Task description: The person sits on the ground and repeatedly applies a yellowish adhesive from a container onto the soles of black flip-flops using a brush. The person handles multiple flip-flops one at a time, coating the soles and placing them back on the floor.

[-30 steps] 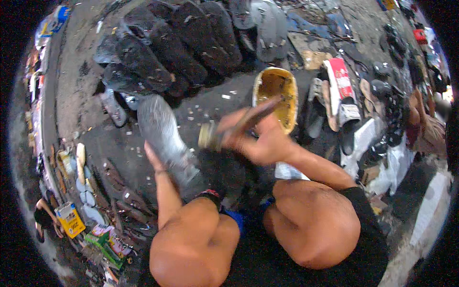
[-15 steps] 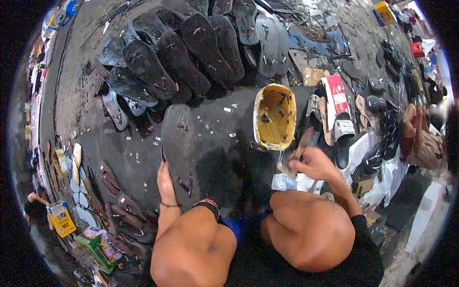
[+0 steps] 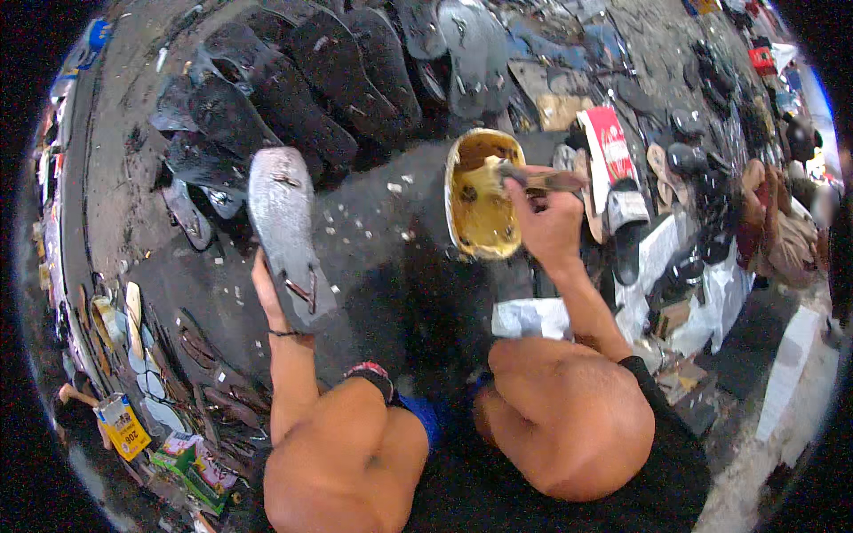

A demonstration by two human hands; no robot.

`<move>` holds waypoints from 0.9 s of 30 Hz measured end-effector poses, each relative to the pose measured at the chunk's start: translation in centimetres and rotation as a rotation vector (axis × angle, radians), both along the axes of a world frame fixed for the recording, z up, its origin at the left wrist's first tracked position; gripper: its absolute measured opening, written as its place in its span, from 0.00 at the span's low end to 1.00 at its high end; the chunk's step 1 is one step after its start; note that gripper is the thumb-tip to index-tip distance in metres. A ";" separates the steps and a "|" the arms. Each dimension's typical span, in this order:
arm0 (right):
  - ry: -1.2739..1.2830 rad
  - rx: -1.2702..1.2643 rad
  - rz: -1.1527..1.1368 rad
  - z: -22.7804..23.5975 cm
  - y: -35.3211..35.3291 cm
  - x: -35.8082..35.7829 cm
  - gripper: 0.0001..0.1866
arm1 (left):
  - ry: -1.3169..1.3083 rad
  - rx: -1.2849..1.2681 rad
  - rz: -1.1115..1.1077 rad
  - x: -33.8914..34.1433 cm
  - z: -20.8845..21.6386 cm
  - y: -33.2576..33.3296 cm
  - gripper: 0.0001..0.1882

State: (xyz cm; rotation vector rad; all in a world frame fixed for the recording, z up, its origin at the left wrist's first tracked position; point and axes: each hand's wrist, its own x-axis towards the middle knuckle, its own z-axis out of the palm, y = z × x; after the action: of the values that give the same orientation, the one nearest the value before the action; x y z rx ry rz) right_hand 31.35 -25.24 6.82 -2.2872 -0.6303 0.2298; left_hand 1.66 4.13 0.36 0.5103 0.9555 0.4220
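Observation:
My left hand (image 3: 267, 289) grips the left edge of a flat sandal sole (image 3: 283, 209), its fingers partly hidden beneath. The sole's upper face looks wet and shiny, with dark strap ends poking through. My right hand (image 3: 553, 222) is closed around a brush (image 3: 553, 180) with a flat wooden handle. The brush's pale tip is over the mouth of an oval, whitish-rimmed tub (image 3: 454, 213). Yellowish, sticky-looking stuff with dark bits coats the inside of the tub.
Beyond my hands, many dark soles (image 3: 333, 67) lie overlapped in a row. Finished-looking sandals and a red-and-white box (image 3: 608, 142) sit to the right. Straps and pieces litter the left, near a yellow box (image 3: 123, 428). A pale sheet (image 3: 531, 318) lies by my right knee.
My left hand has lifted and tilted the sole, turning its face to the light. My right hand has moved up and left, bringing the brush from below the tub to over it.

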 end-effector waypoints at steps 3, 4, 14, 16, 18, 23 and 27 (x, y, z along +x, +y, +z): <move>-0.039 -0.400 0.248 0.6 -6.6 -1.4 0.17 | -0.137 0.116 -0.072 1.0 0.8 0.4 0.26; 0.041 -0.520 0.312 2.1 -8.1 -2.7 0.18 | -0.090 0.145 -0.059 1.8 1.5 0.2 0.25; 1.127 0.776 0.078 10.4 4.5 -0.1 0.18 | -0.034 0.208 -0.018 8.0 4.9 -0.9 0.30; 0.954 0.741 0.304 10.2 8.2 -1.1 0.16 | -0.055 0.189 0.014 10.2 6.5 -2.1 0.30; 0.556 0.665 0.641 9.6 11.2 -2.7 0.15 | -0.127 0.208 0.003 11.2 6.6 -2.5 0.29; 0.160 0.591 0.867 8.4 16.3 -2.0 0.14 | -0.422 0.109 -0.106 7.7 3.6 -1.3 0.25; -0.122 0.605 1.004 9.4 11.6 -3.9 0.19 | -0.595 -0.288 0.282 8.1 5.0 -0.6 0.28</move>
State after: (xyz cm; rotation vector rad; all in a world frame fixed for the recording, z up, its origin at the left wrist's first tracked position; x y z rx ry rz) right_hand 27.44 -13.63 16.22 -1.2652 -1.6236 0.3092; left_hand 9.79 3.51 5.37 -0.0250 0.4942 0.6339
